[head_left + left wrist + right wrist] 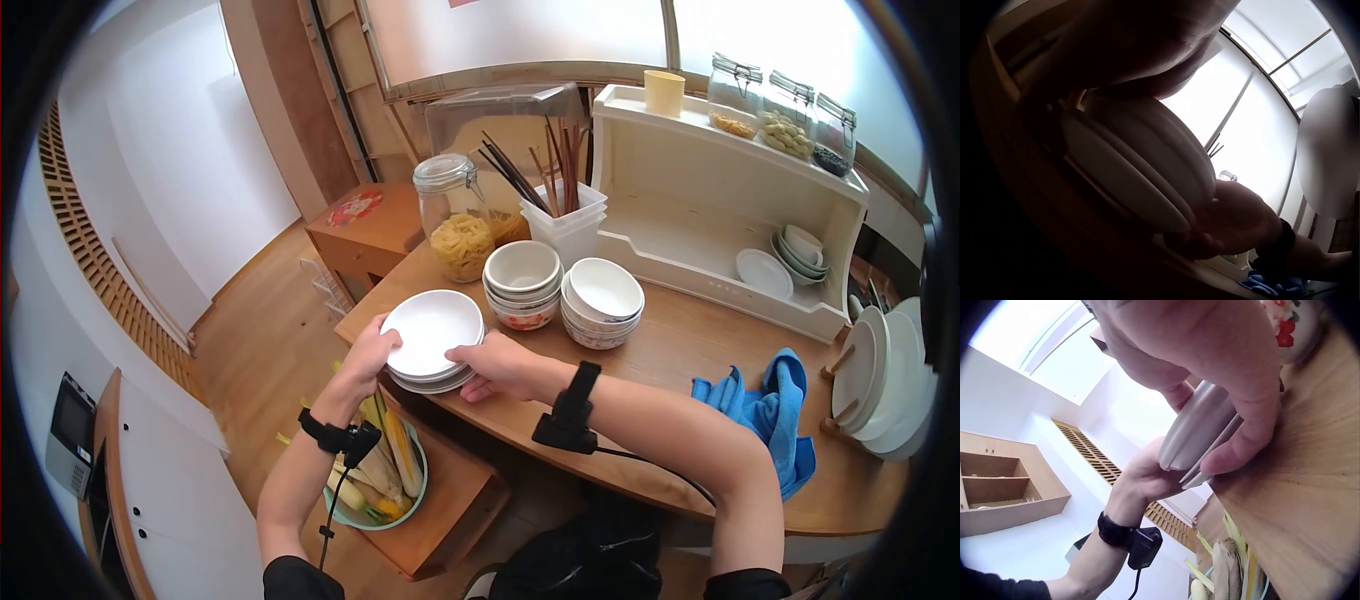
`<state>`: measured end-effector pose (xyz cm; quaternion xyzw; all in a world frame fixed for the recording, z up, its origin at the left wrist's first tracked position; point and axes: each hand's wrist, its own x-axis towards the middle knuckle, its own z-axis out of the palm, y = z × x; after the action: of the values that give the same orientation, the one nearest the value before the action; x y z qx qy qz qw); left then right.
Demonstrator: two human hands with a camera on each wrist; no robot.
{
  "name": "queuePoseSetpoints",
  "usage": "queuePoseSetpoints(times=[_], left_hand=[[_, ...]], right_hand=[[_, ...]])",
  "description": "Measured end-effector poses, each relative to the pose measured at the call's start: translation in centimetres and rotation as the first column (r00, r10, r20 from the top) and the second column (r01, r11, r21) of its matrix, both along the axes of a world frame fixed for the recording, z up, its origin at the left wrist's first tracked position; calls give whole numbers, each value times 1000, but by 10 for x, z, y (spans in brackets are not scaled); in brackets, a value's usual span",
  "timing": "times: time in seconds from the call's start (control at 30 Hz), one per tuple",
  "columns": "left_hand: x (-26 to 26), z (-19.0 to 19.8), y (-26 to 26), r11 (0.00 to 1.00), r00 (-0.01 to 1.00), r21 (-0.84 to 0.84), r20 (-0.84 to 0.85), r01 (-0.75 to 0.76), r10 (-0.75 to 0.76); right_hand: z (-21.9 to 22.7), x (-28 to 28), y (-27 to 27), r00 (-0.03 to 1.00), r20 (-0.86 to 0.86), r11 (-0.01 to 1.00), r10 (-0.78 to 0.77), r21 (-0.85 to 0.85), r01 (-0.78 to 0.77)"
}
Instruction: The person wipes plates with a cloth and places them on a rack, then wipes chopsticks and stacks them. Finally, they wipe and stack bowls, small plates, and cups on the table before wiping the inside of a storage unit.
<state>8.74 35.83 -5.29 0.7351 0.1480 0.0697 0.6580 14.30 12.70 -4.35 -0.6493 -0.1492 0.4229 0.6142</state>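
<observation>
A small stack of white plates [432,332] is at the table's left front edge, close over the wood. My left hand [364,358] grips the stack's left rim, thumb on top. On the opposite side my right hand [500,364] holds the rim, its thumb over the top plate and its fingers below. Seen from the right wrist, the lowest plate [1215,449] stands slightly apart from the plates above it, with fingertips at its edge. Just behind the plates are two stacks of bowls, one with a red floral pattern [524,284] and one white on top [603,300].
A pasta jar [462,235] and a white chopstick holder [566,225] stand behind the bowls. To the right lie a blue cloth [775,410] and racked plates [862,375]. A white shelf [690,215] stands at the back. Below the edge sits a basin [420,500] of corn.
</observation>
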Motion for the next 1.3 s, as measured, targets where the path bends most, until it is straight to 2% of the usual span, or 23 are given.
queuePoseSetpoints(times=[0.1,0.2,0.27,0.43,0.53,0.57,0.67,0.73,0.8,0.83,0.87,0.93,1.0,1.07,1.1,1.13,1.2,1.23,1.3], left_hand=[[11,-3,4,998,999,35,5,-52,52],[20,-5,6,994,994,-18,31,-104,104],[38,-22,26,996,994,-15,62,-87,88],[45,-20,25,988,990,-101,62,-117,123],[48,-25,31,982,990,-165,88,-91,106],[47,-27,31,984,989,-160,107,-84,102],[36,-25,13,989,985,-135,150,-66,87],[32,-25,14,992,986,-123,161,-19,39],[29,-23,11,991,987,-136,158,-2,24],[28,-21,10,990,987,-142,160,4,19],[29,-20,8,993,985,-119,173,6,15],[28,-18,3,997,979,-73,202,6,9],[26,-15,-2,997,977,-50,205,-51,60],[25,-16,-5,990,962,-17,235,-138,138],[22,-13,-10,980,952,61,258,-187,166],[21,-11,-17,941,911,224,381,-253,155],[19,-3,-44,766,799,488,599,-419,55],[13,6,-63,797,803,511,593,-322,-55],[-2,46,-132,823,775,554,572,-124,-269]], right_hand=[[-1,6,3,1000,23,1000,-17,2,17],[2,11,5,999,50,1000,-22,5,21],[0,14,5,998,58,1000,-20,7,19],[6,14,-8,990,141,999,-4,-40,10],[19,5,-29,957,268,987,110,-145,-73],[23,-5,-38,940,326,981,105,-187,-45],[73,-57,-101,838,509,959,199,-279,-58],[76,-79,-137,619,772,979,142,-201,26],[100,-103,-181,591,800,978,104,-190,85],[111,-111,-203,572,810,965,130,-237,115],[118,-117,-224,551,819,948,158,-282,147],[115,-127,-269,351,925,915,149,-263,305],[113,-144,-306,293,934,826,205,-326,459],[93,-159,-338,283,883,728,373,-468,501],[81,-169,-352,282,846,669,453,-532,520],[68,-177,-363,235,804,598,547,-571,563],[42,-193,-380,159,683,444,713,-614,653],[28,-195,-387,272,702,424,659,-644,636],[5,-181,-404,334,762,498,554,-625,601]])
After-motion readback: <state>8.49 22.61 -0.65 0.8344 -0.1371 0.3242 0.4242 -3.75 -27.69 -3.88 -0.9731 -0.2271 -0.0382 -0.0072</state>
